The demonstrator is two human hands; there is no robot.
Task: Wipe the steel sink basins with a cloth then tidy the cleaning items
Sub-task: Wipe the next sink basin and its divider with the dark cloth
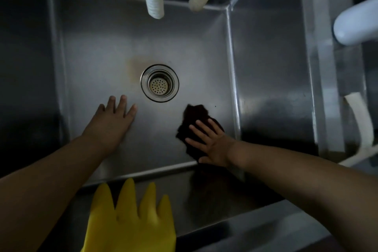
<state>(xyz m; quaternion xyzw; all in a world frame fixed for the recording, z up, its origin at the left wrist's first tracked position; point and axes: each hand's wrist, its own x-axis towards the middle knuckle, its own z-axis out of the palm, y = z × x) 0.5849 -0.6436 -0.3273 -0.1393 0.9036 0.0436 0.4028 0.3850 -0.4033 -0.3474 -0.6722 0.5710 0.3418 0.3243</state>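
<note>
- Wiping step, by my reading: the right hand (211,144) presses flat, fingers spread, on the dark cloth (195,127) at the basin (102,51) floor's near right corner.
- Left hand (114,117) rests flat and released, left of the drain (159,83).
- Next likely calls for sweeping toward the brownish stain (134,66).

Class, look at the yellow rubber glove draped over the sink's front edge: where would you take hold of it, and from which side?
Probably pinch the yellow glove at its broad palm, from the near side above. Its fingers point into the basin; the cuff is out of view.
</note>
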